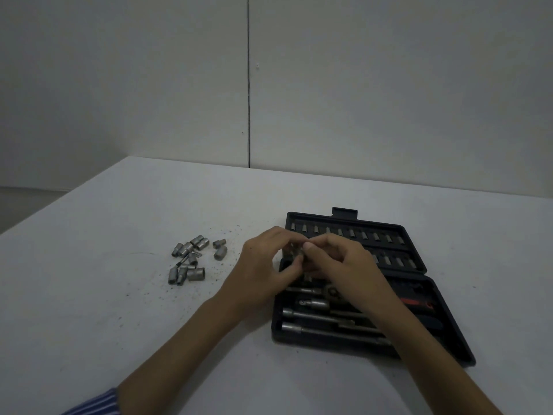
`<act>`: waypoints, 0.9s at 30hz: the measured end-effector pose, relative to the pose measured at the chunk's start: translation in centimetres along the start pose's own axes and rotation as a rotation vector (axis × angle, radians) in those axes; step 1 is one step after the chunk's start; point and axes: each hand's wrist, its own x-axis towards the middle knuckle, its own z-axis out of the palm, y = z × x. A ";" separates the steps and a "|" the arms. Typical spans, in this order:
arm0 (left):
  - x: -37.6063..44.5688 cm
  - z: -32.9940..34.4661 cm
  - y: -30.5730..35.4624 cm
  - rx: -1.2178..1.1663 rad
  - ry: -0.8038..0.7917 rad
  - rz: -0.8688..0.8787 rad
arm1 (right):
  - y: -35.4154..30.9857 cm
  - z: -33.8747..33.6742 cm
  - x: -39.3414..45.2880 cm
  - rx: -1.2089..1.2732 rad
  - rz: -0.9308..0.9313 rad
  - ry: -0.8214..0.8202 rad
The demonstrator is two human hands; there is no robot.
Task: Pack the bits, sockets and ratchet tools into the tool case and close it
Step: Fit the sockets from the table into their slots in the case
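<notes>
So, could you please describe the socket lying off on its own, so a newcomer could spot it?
On the white table, left of the open tool case, lies a pile of loose sockets. The lone socket sits apart at its right, below a smaller piece, nearest the left hand.

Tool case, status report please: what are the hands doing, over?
Left hand and right hand pinch a small metal piece over the open tool case. Loose sockets wait on the table. Nothing in the way.

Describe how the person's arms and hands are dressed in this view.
Both hands, left hand and right hand, are bare, with no gloves, and no rings or watch show. Both forearms are uncovered. A blue-and-white striped sleeve shows at the left arm's upper end only.
</notes>
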 end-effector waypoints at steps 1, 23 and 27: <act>0.1 0.4 0.0 -0.010 0.004 0.009 | 0.1 -0.3 0.0 0.026 0.023 0.001; -1.7 2.1 -1.4 0.082 -0.171 -0.154 | 1.4 -2.6 -0.5 -0.073 0.070 0.080; -1.7 2.1 -1.4 0.083 -0.182 -0.162 | 1.4 -2.6 -0.5 -0.157 0.021 0.086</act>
